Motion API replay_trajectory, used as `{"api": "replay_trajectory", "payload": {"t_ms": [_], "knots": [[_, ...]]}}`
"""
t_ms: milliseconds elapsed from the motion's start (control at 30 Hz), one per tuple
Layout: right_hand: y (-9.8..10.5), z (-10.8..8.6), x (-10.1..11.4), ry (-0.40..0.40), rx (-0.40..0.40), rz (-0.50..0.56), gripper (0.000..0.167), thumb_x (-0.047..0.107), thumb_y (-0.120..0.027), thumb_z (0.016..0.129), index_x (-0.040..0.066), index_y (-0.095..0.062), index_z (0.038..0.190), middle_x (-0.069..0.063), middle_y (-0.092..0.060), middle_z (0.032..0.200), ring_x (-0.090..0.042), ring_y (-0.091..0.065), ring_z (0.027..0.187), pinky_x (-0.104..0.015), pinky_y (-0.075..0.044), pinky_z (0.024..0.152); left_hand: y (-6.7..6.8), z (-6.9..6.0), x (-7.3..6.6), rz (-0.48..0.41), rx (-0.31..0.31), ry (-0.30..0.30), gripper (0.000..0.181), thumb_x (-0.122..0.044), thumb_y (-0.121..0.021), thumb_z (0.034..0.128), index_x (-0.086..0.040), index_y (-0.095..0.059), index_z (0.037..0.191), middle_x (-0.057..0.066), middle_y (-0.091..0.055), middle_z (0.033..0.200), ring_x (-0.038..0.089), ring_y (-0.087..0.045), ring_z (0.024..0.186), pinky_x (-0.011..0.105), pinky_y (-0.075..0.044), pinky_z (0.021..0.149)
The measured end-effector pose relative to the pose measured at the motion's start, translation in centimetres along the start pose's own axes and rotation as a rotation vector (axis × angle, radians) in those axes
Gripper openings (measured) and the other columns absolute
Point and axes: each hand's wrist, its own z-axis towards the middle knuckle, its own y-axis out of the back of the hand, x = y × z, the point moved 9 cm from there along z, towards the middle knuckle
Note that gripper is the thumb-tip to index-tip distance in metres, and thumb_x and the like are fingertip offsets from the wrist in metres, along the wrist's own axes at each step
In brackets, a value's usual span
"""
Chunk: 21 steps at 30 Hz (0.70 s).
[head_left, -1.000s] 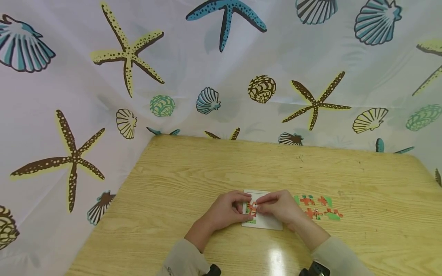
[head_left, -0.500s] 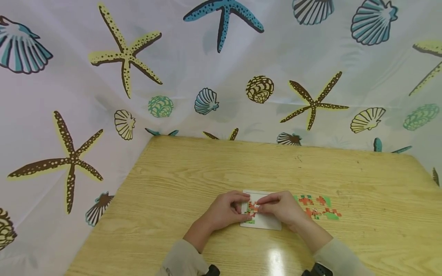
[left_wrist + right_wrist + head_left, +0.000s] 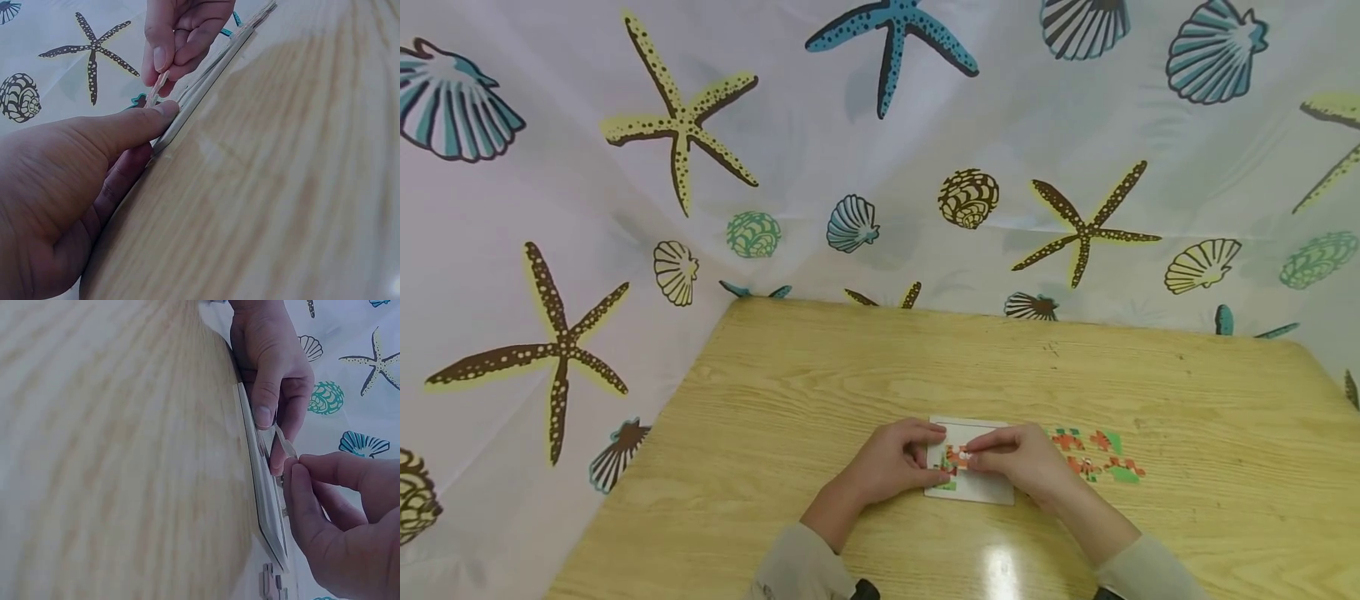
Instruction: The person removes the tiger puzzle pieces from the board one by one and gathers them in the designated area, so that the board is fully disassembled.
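A small white puzzle board lies on the table in the head view, with puzzle pieces at its near left corner. My left hand holds the board's left side, thumb near the front and fingers toward the back. Between thumb and fingertips, my right hand pinches an orange puzzle piece over the left half of the board. In the right wrist view this puzzle piece is tilted and raised at one side. The left thumb lies near the piece; its underside is hidden.
Several loose orange and green puzzle pieces lie right of the board. The wooden table is bordered at the back and left by a white curtain printed with shells and starfish.
My right hand has shifted slightly right with the puzzle piece, which now stands a little farther from the board's left edge. The left hand keeps its place on the board.
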Motion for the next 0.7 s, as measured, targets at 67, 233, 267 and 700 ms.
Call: {"api": "replay_trajectory", "payload": {"t_ms": [67, 233, 267, 700], "knots": [[0.1, -0.1, -0.2, 0.007, 0.006, 0.007, 0.024, 0.012, -0.078, 0.087, 0.000, -0.076, 0.108, -0.011, -0.077, 0.101, -0.018, -0.072, 0.098, -0.037, -0.051, 0.097, 0.0, 0.0, 0.0, 0.002, 0.000, 0.002, 0.056, -0.027, -0.085, 0.0813, -0.008, -0.067, 0.131, 0.001, -0.064, 0.129, 0.006, -0.061, 0.074, 0.020, -0.054, 0.070], [0.4, -0.2, -0.5, 0.014, 0.008, 0.023, 0.024, 0.011, -0.078, 0.086, -0.001, -0.076, 0.107, -0.011, -0.077, 0.101, -0.017, -0.073, 0.095, -0.030, -0.052, 0.091, 0.0, 0.1, 0.2, 0.004, -0.007, 0.005, 0.056, -0.028, -0.085, 0.0809, -0.007, -0.068, 0.129, 0.000, -0.063, 0.135, 0.005, -0.061, 0.077, 0.019, -0.054, 0.071], [0.4, -0.3, -0.5, 0.016, 0.008, 0.022, 0.024, 0.011, -0.078, 0.086, -0.001, -0.076, 0.107, -0.011, -0.077, 0.101, -0.017, -0.073, 0.095, -0.030, -0.052, 0.090, 0.0, 0.1, 0.2, 0.000, -0.009, 0.006, 0.055, -0.028, -0.085, 0.0808, -0.006, -0.068, 0.129, -0.001, -0.063, 0.135, 0.005, -0.061, 0.077, 0.019, -0.054, 0.071], [1.4, -2.0, 0.6, 0.057, 0.059, 0.060, 0.030, 0.014, -0.074, 0.090, -0.003, -0.072, 0.115, -0.011, -0.075, 0.108, -0.019, -0.073, 0.098, -0.032, -0.058, 0.086, 0.1, 0.1, 0.2, -0.010, -0.021, 0.007, 0.054, -0.029, -0.086, 0.0794, -0.006, -0.070, 0.126, -0.001, -0.064, 0.135, 0.005, -0.061, 0.075, 0.019, -0.054, 0.070]]}}
